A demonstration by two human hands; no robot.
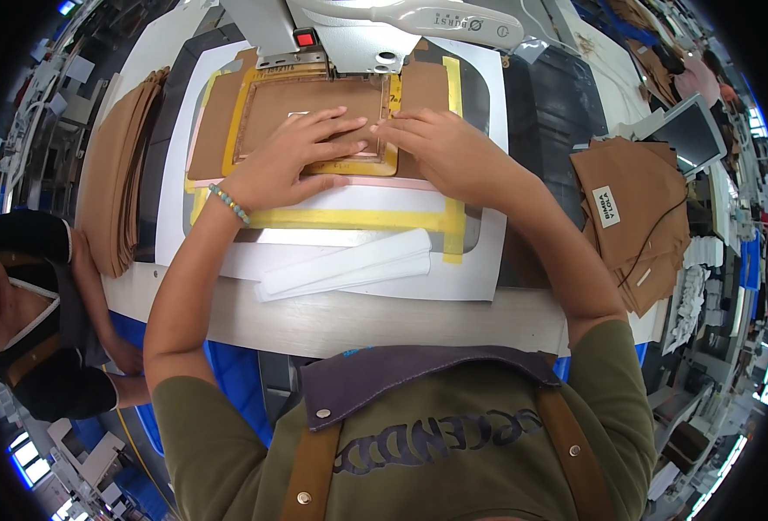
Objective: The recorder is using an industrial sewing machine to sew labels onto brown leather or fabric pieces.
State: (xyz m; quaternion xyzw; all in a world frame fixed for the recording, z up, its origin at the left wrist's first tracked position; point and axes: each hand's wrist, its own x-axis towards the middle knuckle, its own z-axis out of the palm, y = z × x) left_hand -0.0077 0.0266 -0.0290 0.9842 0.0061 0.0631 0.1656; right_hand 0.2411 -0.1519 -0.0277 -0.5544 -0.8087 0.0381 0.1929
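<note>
My left hand (310, 152) lies on the brown fabric (314, 93), fingers stretched out and spread. A small white patch (297, 114) shows just above its knuckles. Around the fabric runs a rectangular yellow-edged clear frame (238, 130). My right hand (440, 148) reaches over the frame's right side. Its fingers are stretched out to the left, tips on the fabric close to my left fingertips. Beneath lies a white board (480, 260) with yellow tape strips (314, 219). A white sewing machine head (375, 52) stands just beyond the frame; its needle area is hard to make out.
White strips (345, 267) lie at the board's near edge. Stacked brown fabric pieces (123, 174) stand at left. More brown pieces (632, 217), one with a white label, lie at right under a dark cable, near a screen (692, 135). Another person (45, 304) is at the left.
</note>
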